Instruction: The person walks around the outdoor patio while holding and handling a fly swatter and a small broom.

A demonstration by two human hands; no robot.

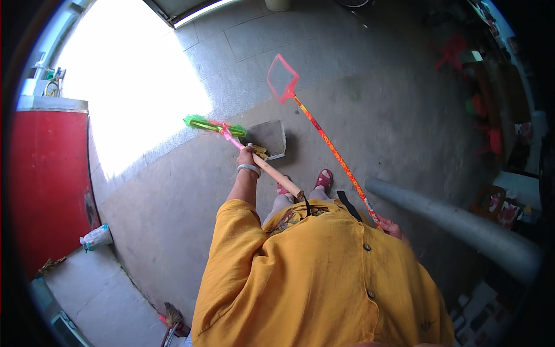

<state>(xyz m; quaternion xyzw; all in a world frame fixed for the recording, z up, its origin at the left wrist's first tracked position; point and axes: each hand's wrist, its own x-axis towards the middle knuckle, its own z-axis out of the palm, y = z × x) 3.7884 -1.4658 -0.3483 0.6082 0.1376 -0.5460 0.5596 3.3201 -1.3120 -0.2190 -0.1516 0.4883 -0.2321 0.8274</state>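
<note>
Standing on a broad grey floor, bleached by glare at the upper left, with a large red panel off to the left and a thick grey pipe slanting in from the right. Dressed in a loose mustard-yellow shirt, spread across the lower middle of the view. Carrying, on the right, a long-handled swatter, orange-red along the shaft, pink at the mesh head, angled up and away from the body. Carrying, on the left, a broom held slantwise, green bristles outward, pale wooden butt back toward the shirt. Lying just beyond on the floor, close by the bristles, a grey dustpan; impossible to tell whether touching them. Grasping the broom's shaft with the left hand, and the swatter's lower end with the right hand, partly hidden at the shirt's side. Visible at the dustpan's near edge, yellowish bits, too small to identify. Probably at a step of managing both tools together, perhaps sweeping, perhaps only carrying. Calling next, in all likelihood, for a steady left-hand grip and for keeping the swatter clear of the broom
</note>
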